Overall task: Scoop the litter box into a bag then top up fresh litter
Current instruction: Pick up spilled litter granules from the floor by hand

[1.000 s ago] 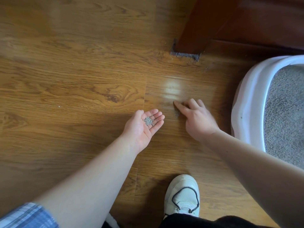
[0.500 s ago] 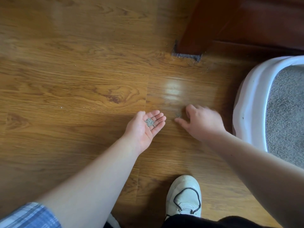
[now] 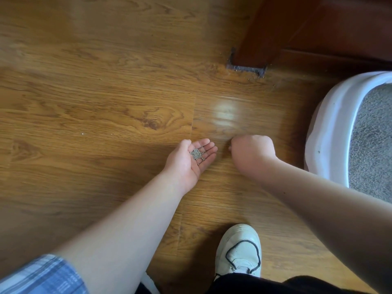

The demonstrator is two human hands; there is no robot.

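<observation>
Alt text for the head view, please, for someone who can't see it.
The left hand, palm up, carries grey litter grains; the right hand, curled, is beside it at the wood floor. A white litter box sits at right.

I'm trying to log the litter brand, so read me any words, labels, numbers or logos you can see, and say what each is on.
No readable text anywhere in this view.
Litter box: plain white rim, no label.
Shoe: no lettering or logo visible.
Sleeve: plaid pattern only.
Litter in the left hand: loose grains, no packaging in sight.
</observation>
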